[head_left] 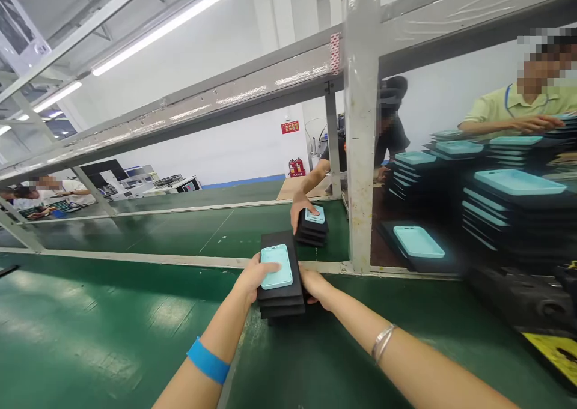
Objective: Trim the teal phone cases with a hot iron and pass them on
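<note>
A stack of black foam pads (282, 305) is held between my two hands over the green work surface. On its top lies a light-blue phone-case-shaped tray (283, 274). My left hand (255, 277) grips the stack's left side, its thumb resting on the blue piece. Against the right side my right hand (315, 286) is closed, its fingers partly hidden behind the stack. Just beyond, another person's hand (301, 208) holds a similar smaller stack (312, 235) with a light-blue piece on top, over the conveyor belt.
A white frame post (360, 157) rises right of the stacks. Behind it are several piles of black pads with light-blue pieces (518, 182), beside a person in a yellow shirt (491, 110). A black machine part (518, 301) stands at the right. The green belt (157, 235) runs leftward.
</note>
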Action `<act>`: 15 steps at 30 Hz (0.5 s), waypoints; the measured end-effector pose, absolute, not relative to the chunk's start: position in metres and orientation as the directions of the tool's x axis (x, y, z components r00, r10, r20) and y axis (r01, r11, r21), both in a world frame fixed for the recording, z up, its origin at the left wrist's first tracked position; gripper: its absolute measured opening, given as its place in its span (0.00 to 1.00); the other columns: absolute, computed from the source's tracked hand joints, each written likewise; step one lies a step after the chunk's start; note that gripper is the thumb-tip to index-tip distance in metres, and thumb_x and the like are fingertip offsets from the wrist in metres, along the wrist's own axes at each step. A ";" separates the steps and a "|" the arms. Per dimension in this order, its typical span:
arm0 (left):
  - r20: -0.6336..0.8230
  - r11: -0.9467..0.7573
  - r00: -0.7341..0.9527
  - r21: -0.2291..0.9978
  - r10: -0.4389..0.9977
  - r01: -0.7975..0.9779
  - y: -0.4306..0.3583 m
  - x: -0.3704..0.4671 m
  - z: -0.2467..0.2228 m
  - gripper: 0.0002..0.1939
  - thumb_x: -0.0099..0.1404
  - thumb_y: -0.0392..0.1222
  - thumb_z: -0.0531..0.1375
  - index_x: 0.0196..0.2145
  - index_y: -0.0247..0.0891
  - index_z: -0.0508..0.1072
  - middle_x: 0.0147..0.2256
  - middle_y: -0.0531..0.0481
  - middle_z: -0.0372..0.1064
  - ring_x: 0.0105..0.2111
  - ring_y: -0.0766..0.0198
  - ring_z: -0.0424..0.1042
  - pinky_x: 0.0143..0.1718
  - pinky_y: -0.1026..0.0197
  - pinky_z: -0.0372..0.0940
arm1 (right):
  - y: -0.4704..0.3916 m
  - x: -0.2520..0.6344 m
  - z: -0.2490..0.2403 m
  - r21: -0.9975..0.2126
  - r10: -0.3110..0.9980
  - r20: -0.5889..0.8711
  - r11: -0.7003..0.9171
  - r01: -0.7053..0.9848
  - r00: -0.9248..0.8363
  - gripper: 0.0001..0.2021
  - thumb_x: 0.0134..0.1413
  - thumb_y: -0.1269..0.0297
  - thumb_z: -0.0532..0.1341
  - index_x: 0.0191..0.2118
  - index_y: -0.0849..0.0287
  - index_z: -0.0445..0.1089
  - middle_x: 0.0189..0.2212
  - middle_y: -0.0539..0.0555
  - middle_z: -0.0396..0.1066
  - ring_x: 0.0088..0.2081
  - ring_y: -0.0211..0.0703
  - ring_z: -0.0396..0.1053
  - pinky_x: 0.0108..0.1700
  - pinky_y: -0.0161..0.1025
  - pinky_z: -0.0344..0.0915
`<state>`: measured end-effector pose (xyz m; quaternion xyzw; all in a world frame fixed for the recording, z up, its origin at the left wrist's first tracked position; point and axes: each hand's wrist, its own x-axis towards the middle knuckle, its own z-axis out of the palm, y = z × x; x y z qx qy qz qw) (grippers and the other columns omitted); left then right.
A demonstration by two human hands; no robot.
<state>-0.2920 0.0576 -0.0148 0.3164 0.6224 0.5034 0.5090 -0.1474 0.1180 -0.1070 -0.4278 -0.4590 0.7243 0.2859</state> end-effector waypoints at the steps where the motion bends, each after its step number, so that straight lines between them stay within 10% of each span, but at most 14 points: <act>1: -0.311 0.292 -0.293 0.950 0.904 -0.107 0.059 -0.290 -0.015 0.27 0.44 0.29 0.68 0.44 0.33 0.71 0.34 0.43 0.78 0.28 0.57 0.76 0.30 0.59 0.71 | 0.114 -0.144 -0.105 -0.903 0.804 -0.391 -0.430 0.016 -0.448 0.18 0.64 0.53 0.59 0.52 0.60 0.66 0.50 0.57 0.67 0.47 0.45 0.69 0.48 0.49 0.69; 15: -0.267 0.328 -0.415 0.941 0.870 0.081 0.064 -0.285 -0.006 0.31 0.44 0.33 0.73 0.47 0.29 0.71 0.35 0.40 0.77 0.27 0.58 0.76 0.29 0.61 0.68 | 0.043 -0.081 -0.048 -0.954 0.864 -0.288 -0.298 0.042 -0.412 0.19 0.65 0.50 0.55 0.51 0.60 0.66 0.49 0.57 0.67 0.46 0.44 0.68 0.49 0.48 0.68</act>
